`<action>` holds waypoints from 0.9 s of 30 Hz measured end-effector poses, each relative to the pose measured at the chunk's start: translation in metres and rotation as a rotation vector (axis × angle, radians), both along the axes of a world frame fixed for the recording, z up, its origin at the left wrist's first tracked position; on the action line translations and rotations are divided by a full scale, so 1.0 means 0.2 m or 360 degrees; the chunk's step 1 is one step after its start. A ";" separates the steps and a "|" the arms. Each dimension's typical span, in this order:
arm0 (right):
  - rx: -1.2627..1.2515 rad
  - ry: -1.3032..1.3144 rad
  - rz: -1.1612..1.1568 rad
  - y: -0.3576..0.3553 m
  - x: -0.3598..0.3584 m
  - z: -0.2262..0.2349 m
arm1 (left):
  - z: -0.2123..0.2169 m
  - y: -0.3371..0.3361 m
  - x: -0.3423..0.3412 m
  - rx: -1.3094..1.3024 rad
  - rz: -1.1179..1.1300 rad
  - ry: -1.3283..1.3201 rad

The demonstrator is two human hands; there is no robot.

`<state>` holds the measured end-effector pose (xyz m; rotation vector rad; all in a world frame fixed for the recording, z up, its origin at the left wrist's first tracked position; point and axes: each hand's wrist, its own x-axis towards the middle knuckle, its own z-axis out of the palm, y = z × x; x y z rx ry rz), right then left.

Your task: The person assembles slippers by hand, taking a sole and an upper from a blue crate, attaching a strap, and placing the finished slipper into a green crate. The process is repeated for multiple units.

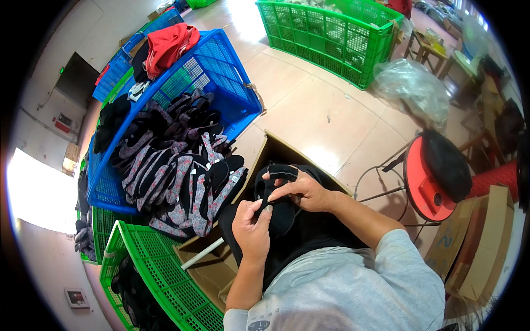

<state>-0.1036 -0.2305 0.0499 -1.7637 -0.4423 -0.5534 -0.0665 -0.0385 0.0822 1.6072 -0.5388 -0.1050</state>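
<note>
In front of my body, above a cardboard box, both hands work on a black soft fabric piece (pixel 283 218). My left hand (pixel 252 227) pinches its near edge between thumb and fingers. My right hand (pixel 301 191) is closed on the same piece from the other side, its fingertips close to the left thumb. A black band (pixel 282 172) lies across the fingers of the right hand. More black cloth lies over my lap, and the exact shape of the held piece is partly hidden by my fingers.
A blue crate (pixel 221 60) at the left overflows with grey floral and black padded pieces (pixel 165 171). Near it are a green crate (pixel 165 270) and the cardboard box (pixel 268 149). Farther off stand a large green crate (pixel 326 41), a plastic bag (pixel 414 88) and a red stool (pixel 422 182).
</note>
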 end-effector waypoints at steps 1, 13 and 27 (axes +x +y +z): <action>0.0014 0.0005 0.0006 0.00 0.00 0.00 | 0.01 0.00 -0.01 0.0014 0.0002 0.0014; 0.0024 -0.0064 -0.0014 0.00 -0.01 0.02 | 0.04 0.01 -0.03 -0.0039 -0.0030 0.0090; 0.0231 0.0018 0.0115 0.02 -0.02 -0.04 | 0.03 0.01 -0.05 -0.0135 -0.0020 0.0200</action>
